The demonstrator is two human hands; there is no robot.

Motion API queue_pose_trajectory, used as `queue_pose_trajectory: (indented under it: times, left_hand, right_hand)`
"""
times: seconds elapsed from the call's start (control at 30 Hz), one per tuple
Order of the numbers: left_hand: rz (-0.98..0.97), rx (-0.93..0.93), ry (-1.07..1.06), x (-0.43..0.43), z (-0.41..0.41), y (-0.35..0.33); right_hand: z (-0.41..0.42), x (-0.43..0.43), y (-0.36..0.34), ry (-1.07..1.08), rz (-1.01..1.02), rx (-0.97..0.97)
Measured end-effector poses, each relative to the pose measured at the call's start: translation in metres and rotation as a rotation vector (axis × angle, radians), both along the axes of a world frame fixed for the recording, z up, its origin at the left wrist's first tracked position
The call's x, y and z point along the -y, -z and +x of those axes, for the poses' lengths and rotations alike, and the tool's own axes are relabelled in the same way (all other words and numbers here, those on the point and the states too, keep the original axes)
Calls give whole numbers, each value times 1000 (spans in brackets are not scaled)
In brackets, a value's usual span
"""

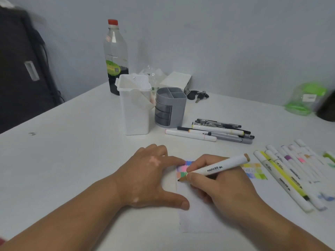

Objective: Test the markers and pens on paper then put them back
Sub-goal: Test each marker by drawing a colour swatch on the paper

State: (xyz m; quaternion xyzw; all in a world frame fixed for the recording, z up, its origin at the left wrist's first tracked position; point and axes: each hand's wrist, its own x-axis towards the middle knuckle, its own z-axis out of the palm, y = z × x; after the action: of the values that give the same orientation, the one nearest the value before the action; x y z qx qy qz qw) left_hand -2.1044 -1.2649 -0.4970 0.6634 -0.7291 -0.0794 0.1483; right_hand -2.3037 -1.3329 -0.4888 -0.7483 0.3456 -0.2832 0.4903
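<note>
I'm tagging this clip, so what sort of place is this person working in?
Likely a desk at home or in a small office: a white table set against a plain wall, a grey desk organiser with drawers, loose pens and markers, and keys.

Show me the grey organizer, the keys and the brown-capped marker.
grey organizer (178,111): head view, its curved side wall.
keys (193,95): head view, the dark fob.
brown-capped marker (228,164): head view, its white barrel.
</note>
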Motion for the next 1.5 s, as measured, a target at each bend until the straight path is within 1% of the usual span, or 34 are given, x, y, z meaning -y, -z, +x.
queue_pose_trajectory:
  times: [0.23,0.33,0.43,0.57,1.17,1.27,1.4,1.43,1.5]
  left_hand:
    - [11,1,-7,-1,0,-1]
    - [5,-5,-9,-1,0,-1]
    - [13,4,-10,0,0,-1]
    - [21,-7,-10,-1,1,-1]
    - [24,-13,-16,-1,1,-1]
    - [21,-13,-20,-1,0,0]
    - [14,-6,-20,-1,1,1]
    - [14,-1,-20,0,1,1]
    - [14,5,-21,1,1,1]
  right_hand:
    - [-2,1,-2,-41,-42,-78]
    - [-3,1,-1,-22,-31,-55]
    - [-4,2,-1,-39,-23,-72]
    - [-4,3,1,-13,-55,-81]
    - [-3,1,0,35,-74,-106]
    - [-3,1,-2,20,-54,-111]
    - [-4,1,-1,14,-83,-116]
    - [-4,1,-1,10,-77,-107]
    - [-5,3,-1,45,-16,6]
